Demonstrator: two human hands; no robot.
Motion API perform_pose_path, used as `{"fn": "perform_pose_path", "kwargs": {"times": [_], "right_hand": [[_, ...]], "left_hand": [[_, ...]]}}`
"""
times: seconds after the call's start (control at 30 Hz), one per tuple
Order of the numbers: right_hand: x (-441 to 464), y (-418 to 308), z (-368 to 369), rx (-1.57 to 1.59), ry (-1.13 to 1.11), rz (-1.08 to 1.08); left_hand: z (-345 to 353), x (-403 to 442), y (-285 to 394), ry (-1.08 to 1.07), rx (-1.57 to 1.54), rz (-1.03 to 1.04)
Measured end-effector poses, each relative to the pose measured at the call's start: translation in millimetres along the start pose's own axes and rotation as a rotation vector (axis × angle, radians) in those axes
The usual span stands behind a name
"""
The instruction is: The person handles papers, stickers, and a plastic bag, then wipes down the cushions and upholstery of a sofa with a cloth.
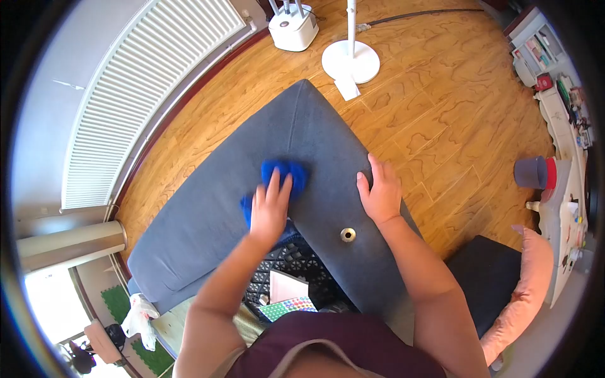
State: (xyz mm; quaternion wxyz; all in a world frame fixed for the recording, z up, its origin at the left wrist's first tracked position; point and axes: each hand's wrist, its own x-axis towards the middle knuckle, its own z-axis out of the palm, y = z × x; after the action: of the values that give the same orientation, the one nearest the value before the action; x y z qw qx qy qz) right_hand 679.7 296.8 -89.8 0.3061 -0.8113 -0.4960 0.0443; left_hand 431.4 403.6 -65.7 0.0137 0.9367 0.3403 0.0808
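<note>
A bright blue cloth (287, 176) lies bunched on the dark grey sofa (208, 195), near the inner corner where its two sections meet. My left hand (270, 208) presses the cloth against the upholstery, fingers pointing away from me. Part of the cloth sticks out to the left of the hand. Over on the right, my right hand (382, 192) rests on the sofa's outer edge with thumb and fingers apart, holding nothing. A round metal-rimmed cup hole (348, 235) sits in the sofa surface below it.
Beneath my arms, a black lattice (293, 258) holds a pale box (288, 286) and a dotted sheet (288, 307). A white stand base (351, 61) is on the wood floor beyond the sofa. A radiator (145, 88) lines the left wall; a bin (530, 172) stands right.
</note>
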Motion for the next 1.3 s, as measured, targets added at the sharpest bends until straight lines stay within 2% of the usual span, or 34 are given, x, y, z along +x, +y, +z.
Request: {"fn": "perform_pose_path", "kwargs": {"times": [0.07, 0.13, 0.23, 0.37, 0.43, 0.53, 0.63, 0.73, 0.8, 0.9, 1.03, 1.1, 1.17, 1.23, 1.3], "right_hand": [[-0.5, -4.3, 1.0, -0.027, 0.01, -0.012], [0.8, -3.9, -2.0, -0.05, -0.035, 0.019], [0.6, -1.0, 1.6, -0.054, 0.006, -0.017], [1.4, -0.8, 0.9, -0.046, 0.025, -0.015], [1.6, 0.3, 2.1, -0.046, 0.037, -0.008], [2.2, 1.2, 1.6, -0.006, 0.03, 0.005], [-0.7, -1.0, 3.1, 0.076, -0.006, 0.035], [-1.0, -2.2, 2.1, 0.013, 0.022, 0.006], [-0.4, -0.4, 2.7, -0.04, 0.027, -0.027], [0.1, 0.6, 3.6, -0.039, 0.025, -0.025], [2.0, 0.6, 2.6, -0.059, 0.031, -0.044], [-1.8, 0.6, 1.5, -0.033, 0.002, 0.002], [2.5, 1.7, 1.9, -0.01, 0.022, -0.024], [6.3, 1.8, 0.5, -0.008, 0.009, -0.01], [0.2, -1.3, 0.0, 0.01, -0.035, -0.023]], "left_hand": [[-5.5, -14.2, 0.0, -0.041, -0.025, -0.017], [6.0, 3.4, -1.6, 0.012, -0.073, -0.019], [20.6, 77.0, -8.5, 0.112, -0.036, 0.012], [52.2, 215.4, -23.8, 0.24, -0.03, -0.041], [53.1, 262.1, -24.2, 0.124, -0.016, -0.14], [42.6, 236.9, -15.8, 0.093, -0.084, -0.181], [31.0, 130.0, -5.1, 0.168, -0.022, -0.024], [-1.7, 7.3, 10.7, 0.015, -0.046, -0.02], [-6.4, -16.7, 12.0, -0.024, -0.071, -0.033], [3.4, 9.0, 8.5, 0.017, -0.057, -0.048], [32.9, 134.2, -9.5, 0.167, -0.04, -0.033], [44.1, 202.1, -15.8, 0.211, -0.018, -0.09], [53.8, 258.6, -22.2, 0.148, -0.037, -0.161], [56.6, 264.4, -19.3, 0.108, -0.017, -0.182], [50.7, 236.2, -22.5, 0.114, -0.104, -0.114]]}}
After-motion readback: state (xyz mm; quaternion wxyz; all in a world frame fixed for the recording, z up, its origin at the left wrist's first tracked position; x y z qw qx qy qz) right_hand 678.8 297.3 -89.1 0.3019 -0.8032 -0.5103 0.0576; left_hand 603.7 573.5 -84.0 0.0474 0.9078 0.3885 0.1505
